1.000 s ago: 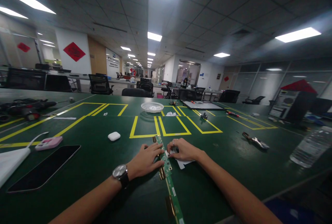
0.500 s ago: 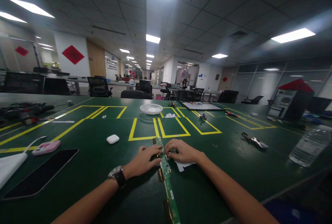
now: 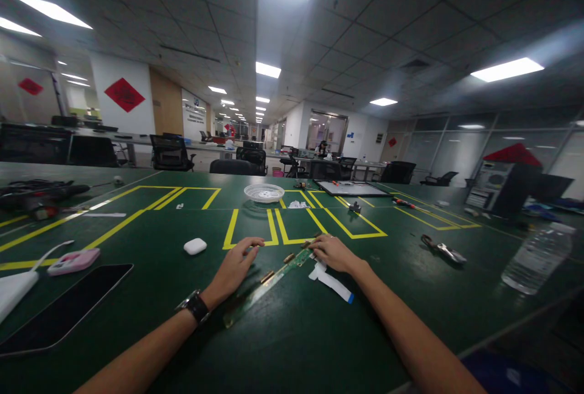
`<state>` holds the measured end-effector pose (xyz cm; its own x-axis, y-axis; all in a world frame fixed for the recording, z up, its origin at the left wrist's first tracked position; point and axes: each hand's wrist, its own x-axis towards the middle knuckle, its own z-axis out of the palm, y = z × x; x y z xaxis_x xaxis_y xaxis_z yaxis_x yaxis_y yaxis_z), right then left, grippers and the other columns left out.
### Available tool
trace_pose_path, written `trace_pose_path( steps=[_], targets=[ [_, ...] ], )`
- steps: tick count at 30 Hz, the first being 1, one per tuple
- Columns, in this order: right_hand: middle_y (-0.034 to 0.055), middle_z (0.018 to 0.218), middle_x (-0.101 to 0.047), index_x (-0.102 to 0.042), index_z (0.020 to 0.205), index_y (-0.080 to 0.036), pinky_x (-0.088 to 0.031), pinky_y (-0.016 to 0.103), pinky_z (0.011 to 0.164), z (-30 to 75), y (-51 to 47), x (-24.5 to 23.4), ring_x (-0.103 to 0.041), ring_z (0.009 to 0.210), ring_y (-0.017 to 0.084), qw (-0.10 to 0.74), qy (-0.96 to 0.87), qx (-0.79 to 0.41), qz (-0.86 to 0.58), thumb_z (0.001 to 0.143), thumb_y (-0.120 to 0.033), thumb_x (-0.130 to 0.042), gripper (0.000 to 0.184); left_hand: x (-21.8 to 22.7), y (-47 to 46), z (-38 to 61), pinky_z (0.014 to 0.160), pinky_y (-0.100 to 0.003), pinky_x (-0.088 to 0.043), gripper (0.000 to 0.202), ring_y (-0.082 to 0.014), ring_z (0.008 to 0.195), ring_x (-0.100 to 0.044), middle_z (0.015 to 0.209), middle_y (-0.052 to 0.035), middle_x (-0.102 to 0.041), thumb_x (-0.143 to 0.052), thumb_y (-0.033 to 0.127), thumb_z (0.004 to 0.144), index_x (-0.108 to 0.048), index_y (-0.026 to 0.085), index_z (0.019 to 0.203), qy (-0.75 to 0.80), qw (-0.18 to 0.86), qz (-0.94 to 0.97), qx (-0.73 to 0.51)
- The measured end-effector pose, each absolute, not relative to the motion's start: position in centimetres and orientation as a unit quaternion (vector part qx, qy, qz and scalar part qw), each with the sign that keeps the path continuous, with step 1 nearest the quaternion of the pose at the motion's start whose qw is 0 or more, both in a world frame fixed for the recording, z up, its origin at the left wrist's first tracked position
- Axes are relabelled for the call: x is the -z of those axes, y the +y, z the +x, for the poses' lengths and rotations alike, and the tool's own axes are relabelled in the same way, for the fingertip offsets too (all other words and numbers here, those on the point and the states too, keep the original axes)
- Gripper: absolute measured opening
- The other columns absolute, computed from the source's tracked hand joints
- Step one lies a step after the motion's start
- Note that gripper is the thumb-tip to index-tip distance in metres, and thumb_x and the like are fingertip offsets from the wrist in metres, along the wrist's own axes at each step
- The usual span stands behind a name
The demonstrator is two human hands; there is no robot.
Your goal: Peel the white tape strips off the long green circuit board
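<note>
Between the two hands, a long green circuit board (image 3: 285, 269), slanting from near left to far right; cannot tell whether raised clear of the table (image 3: 319, 345). At the far end, the right hand (image 3: 335, 254), fingers drawn in narrow and apparently holding the board. Just left of it, the left hand (image 3: 235, 265), loosely spread, holding nothing and seemingly not touching. Judging by the blurred near end, likely a step of re-angling the board. For the next move, probably best to pinch firmly at the far end and steady the loose near end without bending it.

Thin, narrow and stiff-looking, with small gold-brown flaps (image 3: 267, 276) along the left edge, shiny as film. Just right of the board, a white ribbon cable (image 3: 335, 287), flat, smooth, kinked and blue-tipped; cannot tell whether joined to the board.

Farther left, a smooth, rounded white case (image 3: 195, 247); on the far side, a shallow white basket (image 3: 263, 200) of plastic lattice, beside crumpled white paper (image 3: 298, 205). Well to the right, a clear, ridged plastic bottle (image 3: 538, 260).
</note>
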<state>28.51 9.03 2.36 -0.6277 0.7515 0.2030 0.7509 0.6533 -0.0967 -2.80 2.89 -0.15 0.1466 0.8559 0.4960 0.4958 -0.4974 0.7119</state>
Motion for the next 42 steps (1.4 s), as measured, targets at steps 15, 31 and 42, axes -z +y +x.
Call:
trace_pose_path(
  steps=[15, 31, 42],
  targets=[
    [0.0141, 0.124, -0.057, -0.06, 0.128, -0.02, -0.037, 0.039, 0.101, 31.8, 10.8, -0.6, -0.051, 0.116, 0.028, 0.108, -0.826, -0.01, -0.553, 0.091, -0.05, -0.052, 0.048, 0.5, 1.9, -2.2, 0.1, -0.043, -0.044, 0.029, -0.0246, 0.111, -0.058, 0.117, -0.007, -0.066, -0.04, 0.036, 0.098, -0.063, 0.022, 0.109, 0.423, 0.151, 0.798, -0.402],
    [0.0147, 0.134, -0.049, -0.053, 0.136, -0.021, -0.033, 0.043, 0.105, 31.8, 10.1, -1.3, -0.046, 0.124, 0.03, 0.08, -0.824, -0.055, -0.558, 0.09, -0.051, -0.053, 0.055, 0.7, 1.8, -2.2, 0.1, -0.044, -0.043, 0.028, -0.0256, 0.114, -0.057, 0.122, -0.0078, -0.063, -0.043, 0.035, 0.099, -0.063, 0.023, 0.114, 0.435, 0.147, 0.813, -0.358],
    [0.0151, 0.137, -0.046, -0.049, 0.14, -0.023, -0.032, 0.046, 0.105, 31.6, 10.0, -1.1, -0.042, 0.127, 0.034, 0.07, -0.817, -0.067, -0.569, 0.083, -0.064, -0.058, 0.071, 0.7, 1.7, -2.0, 0.101, -0.043, -0.042, 0.028, -0.0253, 0.114, -0.056, 0.122, -0.0084, -0.063, -0.043, 0.034, 0.1, -0.062, 0.022, 0.115, 0.431, 0.136, 0.821, -0.35]
  ],
)
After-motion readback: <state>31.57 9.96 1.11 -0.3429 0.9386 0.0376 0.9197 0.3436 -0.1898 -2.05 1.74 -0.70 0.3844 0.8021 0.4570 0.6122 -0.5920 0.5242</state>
